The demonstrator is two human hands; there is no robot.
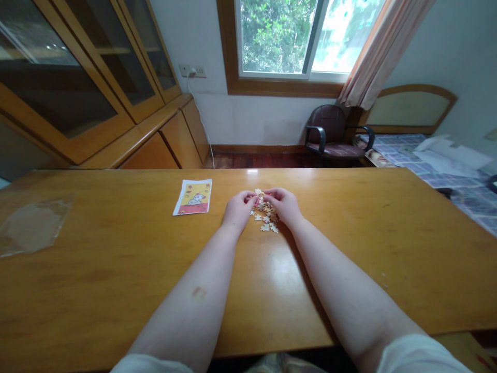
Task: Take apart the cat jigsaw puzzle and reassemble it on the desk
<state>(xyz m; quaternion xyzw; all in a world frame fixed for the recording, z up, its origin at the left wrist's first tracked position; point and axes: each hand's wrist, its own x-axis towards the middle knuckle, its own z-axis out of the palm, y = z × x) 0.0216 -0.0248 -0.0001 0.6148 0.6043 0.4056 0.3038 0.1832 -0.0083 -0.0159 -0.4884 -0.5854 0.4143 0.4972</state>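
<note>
A small loose heap of jigsaw puzzle pieces (266, 226) lies on the wooden table, most with their pale sides up. My left hand (237, 208) is at the heap's left edge, its thumb and fingers closed around a pinkish puzzle piece (257, 201). On the other side, my right hand (286, 205) reaches in with its fingers pinched together over the pieces. What its fingertips hold, if anything, is too small to make out. To the left of my hands lies a picture card (194, 197) in yellow and red, showing a white cartoon animal.
The glossy wooden table (155, 280) stretches wide on both sides. A clear plastic bag (33, 225) lies flat at its left. Beyond the table stand a glass-door cabinet (132, 116), a dark office chair (336, 132) and a bed with a checked cover (435, 173).
</note>
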